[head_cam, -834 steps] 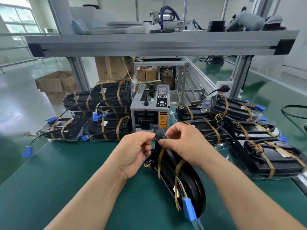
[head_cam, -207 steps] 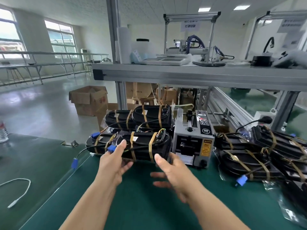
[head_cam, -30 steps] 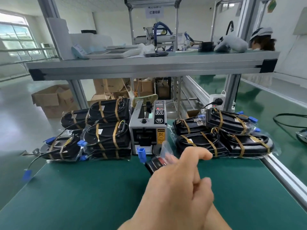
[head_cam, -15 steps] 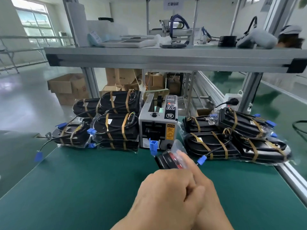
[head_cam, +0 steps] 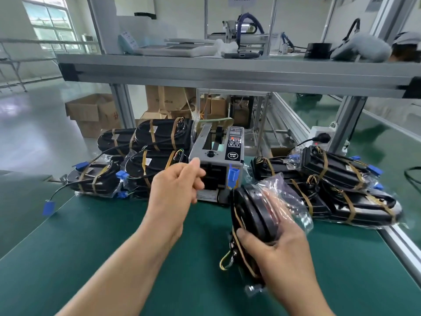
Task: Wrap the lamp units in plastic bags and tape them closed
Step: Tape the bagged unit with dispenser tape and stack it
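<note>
- Clearly mid-cycle: the right hand [head_cam: 275, 254] grips a black oval lamp unit [head_cam: 250, 215] on edge, just in front and to the right of the grey box-shaped tape dispenser [head_cam: 216, 160].
- A clear plastic bag [head_cam: 289, 201] already covers this unit. Its loose end flares out towards the dispenser, and a tan strip runs along the unit's near edge.
- The left hand [head_cam: 177, 188] reaches to the dispenser's front slot with its fingers curled. Whether it pinches a strip of tape I cannot tell, as the fingertips hide the slot.
- By my reading, bagging of this unit is done and the taping is in progress, with the flared end left to close.
- Finished work flanks the dispenser. A stack of bagged black units bound with tan tape [head_cam: 157, 156] sits just to its left, with blue connectors on dangling wires.
- A second pile of taped units [head_cam: 341, 185] lies just to the dispenser's right. How many units remain unwrapped is not shown.
- A dark green bench mat [head_cam: 102, 252] spreads in front of the dispenser, edged by an aluminium rail on the right.
- Above the dispenser runs a grey aluminium-framed shelf [head_cam: 227, 74] carrying trays and equipment.
- Behind the dispenser stand brown cardboard boxes [head_cam: 91, 112] on a pale glossy floor, with windows far to the left.
</note>
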A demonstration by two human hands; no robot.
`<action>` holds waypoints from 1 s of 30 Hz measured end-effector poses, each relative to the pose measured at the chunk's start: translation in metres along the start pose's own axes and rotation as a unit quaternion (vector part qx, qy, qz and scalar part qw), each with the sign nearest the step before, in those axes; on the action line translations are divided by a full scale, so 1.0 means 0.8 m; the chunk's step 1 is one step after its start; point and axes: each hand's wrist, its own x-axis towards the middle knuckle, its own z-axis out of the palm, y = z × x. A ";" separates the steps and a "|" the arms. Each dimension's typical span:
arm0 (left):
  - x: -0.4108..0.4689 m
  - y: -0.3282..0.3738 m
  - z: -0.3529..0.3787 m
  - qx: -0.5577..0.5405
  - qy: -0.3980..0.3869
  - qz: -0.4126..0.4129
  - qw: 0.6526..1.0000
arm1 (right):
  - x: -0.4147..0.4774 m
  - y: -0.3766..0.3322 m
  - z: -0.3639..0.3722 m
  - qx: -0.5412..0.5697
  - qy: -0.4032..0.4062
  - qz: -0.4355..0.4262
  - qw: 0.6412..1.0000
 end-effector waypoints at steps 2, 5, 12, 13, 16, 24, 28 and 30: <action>0.034 -0.034 0.012 -0.015 -0.004 -0.115 0.993 | 0.017 -0.012 0.008 -0.002 -0.001 0.001 1.000; 0.070 -0.071 0.030 -0.023 0.014 -0.209 0.978 | 0.031 -0.021 0.014 0.046 -0.015 -0.032 0.998; 0.098 -0.090 0.052 -0.079 0.056 -0.280 0.955 | 0.050 -0.011 0.018 0.068 -0.006 0.005 0.998; 0.100 -0.089 0.054 -0.096 0.059 -0.289 0.951 | 0.051 -0.008 0.018 0.079 -0.004 0.005 0.997; 0.103 -0.084 0.063 -0.144 0.083 -0.310 0.936 | 0.049 -0.008 0.020 0.087 -0.017 0.010 0.996; 0.079 -0.071 0.052 -0.199 0.094 -0.233 0.947 | 0.040 -0.030 0.009 0.033 -0.074 -0.013 0.997; 0.041 -0.043 0.015 -0.178 -0.058 -0.132 0.973 | 0.039 -0.031 -0.001 0.023 -0.071 -0.022 0.997; 0.024 -0.018 0.005 -0.166 -0.154 -0.094 0.969 | 0.035 -0.029 0.001 -0.001 -0.065 -0.036 0.997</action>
